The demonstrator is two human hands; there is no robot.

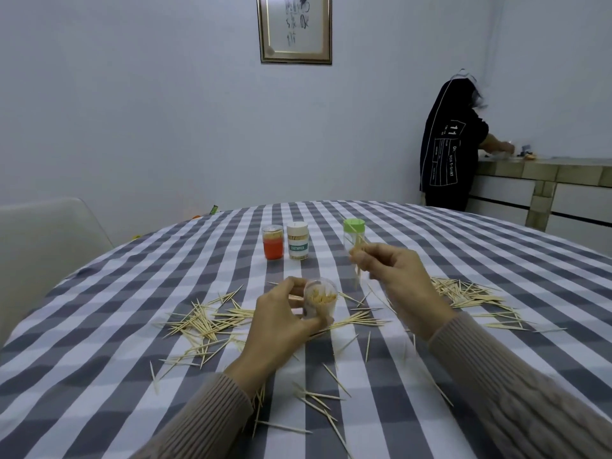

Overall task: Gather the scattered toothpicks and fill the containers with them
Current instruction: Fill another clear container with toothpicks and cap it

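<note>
Our left hand (pixel 281 323) grips a clear container (pixel 320 298); our right hand (pixel 397 276) pinches toothpicks (pixel 357 256) above it. Around the container, scattered toothpicks (pixel 205 321) litter the checked tablecloth (pixel 132 376).

A matt woven cloth in grey and white checks (pixel 430 246) covers the table, lying smooth. Thin pale wooden toothpicks (pixel 212 321) look dry and unpolished. The small clear plastic jar (pixel 320 301) is glossy and see-through, as is the clear tube with the shiny green plastic cap (pixel 353 225). The white canister (pixel 298 241) wears a paper-looking label. Ribbed beige knit sleeves (pixel 516 385) look soft. The picture frame (pixel 294 28) has a dull metallic sheen.
</note>
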